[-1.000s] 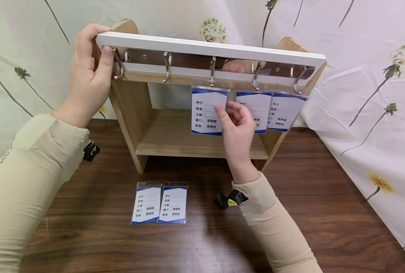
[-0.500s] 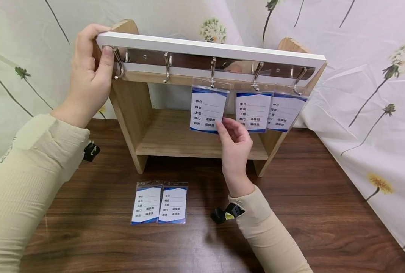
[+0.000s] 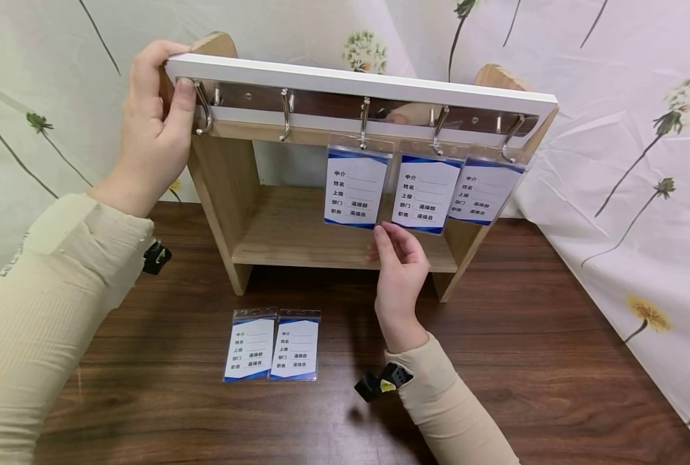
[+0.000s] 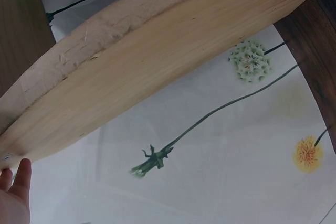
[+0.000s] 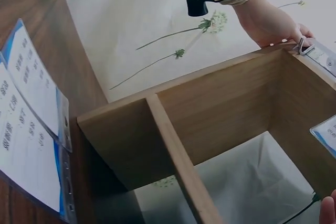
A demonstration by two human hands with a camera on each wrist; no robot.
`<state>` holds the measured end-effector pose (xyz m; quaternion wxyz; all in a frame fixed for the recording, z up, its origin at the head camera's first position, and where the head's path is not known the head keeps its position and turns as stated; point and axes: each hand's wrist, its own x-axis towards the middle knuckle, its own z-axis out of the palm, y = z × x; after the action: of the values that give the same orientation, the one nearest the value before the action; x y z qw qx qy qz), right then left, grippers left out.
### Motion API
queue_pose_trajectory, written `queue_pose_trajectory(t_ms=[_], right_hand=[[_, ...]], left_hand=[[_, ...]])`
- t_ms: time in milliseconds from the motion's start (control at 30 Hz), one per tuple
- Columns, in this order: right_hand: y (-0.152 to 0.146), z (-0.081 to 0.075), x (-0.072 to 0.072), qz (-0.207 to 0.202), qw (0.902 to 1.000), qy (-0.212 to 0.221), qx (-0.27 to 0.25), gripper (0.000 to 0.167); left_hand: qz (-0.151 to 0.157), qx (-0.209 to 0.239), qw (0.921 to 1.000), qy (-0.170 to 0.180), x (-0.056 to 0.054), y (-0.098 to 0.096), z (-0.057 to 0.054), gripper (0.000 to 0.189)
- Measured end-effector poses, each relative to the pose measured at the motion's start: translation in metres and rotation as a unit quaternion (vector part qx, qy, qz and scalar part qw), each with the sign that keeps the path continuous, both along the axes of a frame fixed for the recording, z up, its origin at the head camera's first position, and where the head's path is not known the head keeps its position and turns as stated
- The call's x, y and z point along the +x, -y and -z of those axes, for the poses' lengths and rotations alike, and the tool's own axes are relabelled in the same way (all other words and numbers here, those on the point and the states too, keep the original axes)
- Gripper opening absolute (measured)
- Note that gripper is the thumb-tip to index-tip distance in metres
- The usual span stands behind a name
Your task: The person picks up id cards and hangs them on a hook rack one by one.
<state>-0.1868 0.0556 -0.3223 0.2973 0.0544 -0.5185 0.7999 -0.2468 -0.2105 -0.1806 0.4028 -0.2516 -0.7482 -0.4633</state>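
Note:
My left hand (image 3: 153, 129) grips the left end of a white hook rail (image 3: 321, 72) on a small wooden shelf (image 3: 298, 226), thumb in front beside the end hook. In the left wrist view its fingertips (image 4: 22, 179) touch the wooden side panel (image 4: 136, 72). My right hand (image 3: 401, 278) is just below the hanging ID badges, fingers loosely bent, fingertips near the lower edges and nothing held. Three badges in clear sleeves hang from the hooks: a middle-hook badge (image 3: 356, 187), one to its right (image 3: 426, 194) and a right-end badge (image 3: 484, 190).
Two more ID badges lie side by side on the dark wood tabletop (image 3: 164, 400), a left one (image 3: 250, 349) and a right one (image 3: 295, 349). The two leftmost hooks carry no badge. Flower-print cloth (image 3: 629, 129) stands behind and beside the shelf.
My right hand has moved down, away from the middle-hook badge, which hangs by itself. The badge to its right has swung slightly left and down. The left hand stays put.

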Motion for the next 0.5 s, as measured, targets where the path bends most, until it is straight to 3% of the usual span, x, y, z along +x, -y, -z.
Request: queue_pose_trajectory(t_ms=[167,500], right_hand=[[0.001,0.007,0.001,-0.005,0.9998,0.008,-0.016,0.006],[0.007,0.022,0.006,-0.059,0.9969,0.035,0.037,0.006]], left_hand=[[-0.006,-0.008,0.9999,-0.001,0.001,0.001,0.0,0.034],[-0.004,-0.009,0.9999,-0.005,0.001,0.001,0.0,0.033]])
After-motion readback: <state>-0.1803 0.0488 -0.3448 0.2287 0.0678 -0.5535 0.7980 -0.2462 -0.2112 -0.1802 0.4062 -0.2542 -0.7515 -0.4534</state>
